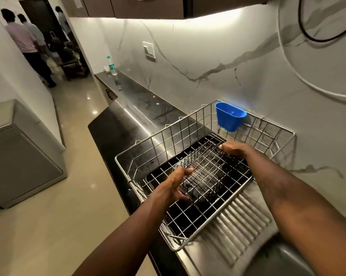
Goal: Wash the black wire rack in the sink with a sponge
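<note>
Currently your left hand and right hand, fingers spread, flank the black wire rack at centre frame; grip, then lift it sinkward.

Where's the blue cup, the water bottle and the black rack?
blue cup [229,118], head view, on its front wall.
water bottle [112,69], head view, on its label.
black wire rack [205,172], head view, on its middle wires.

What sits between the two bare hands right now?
In the head view, the black wire rack spans the gap between the left hand and right hand, inside the silver wire dish basket.
</note>
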Demonstrator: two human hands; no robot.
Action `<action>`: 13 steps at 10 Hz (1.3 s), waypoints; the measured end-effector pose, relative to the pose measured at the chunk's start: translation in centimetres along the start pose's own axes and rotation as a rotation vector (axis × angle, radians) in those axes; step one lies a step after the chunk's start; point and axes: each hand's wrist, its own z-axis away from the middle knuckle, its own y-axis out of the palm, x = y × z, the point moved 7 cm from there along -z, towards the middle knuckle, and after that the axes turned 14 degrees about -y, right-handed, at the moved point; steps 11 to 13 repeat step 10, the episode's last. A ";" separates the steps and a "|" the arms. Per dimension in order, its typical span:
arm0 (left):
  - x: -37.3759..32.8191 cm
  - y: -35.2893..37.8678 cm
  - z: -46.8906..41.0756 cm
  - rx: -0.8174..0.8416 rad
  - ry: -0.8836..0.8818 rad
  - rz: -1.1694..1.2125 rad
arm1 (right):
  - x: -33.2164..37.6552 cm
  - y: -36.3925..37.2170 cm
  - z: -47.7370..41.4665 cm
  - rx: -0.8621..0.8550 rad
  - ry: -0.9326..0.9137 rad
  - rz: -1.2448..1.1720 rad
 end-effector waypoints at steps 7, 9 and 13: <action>-0.8 -1.0 -0.5 -0.027 0.047 -0.212 | -0.1 -0.8 4.3 -0.063 0.027 0.185; -3.7 0.5 2.3 -0.133 0.389 -0.504 | 2.3 -2.2 8.9 -0.168 -0.005 0.265; -5.0 1.5 3.8 -0.162 0.477 -0.667 | 4.2 -3.2 11.9 -0.297 -0.026 0.282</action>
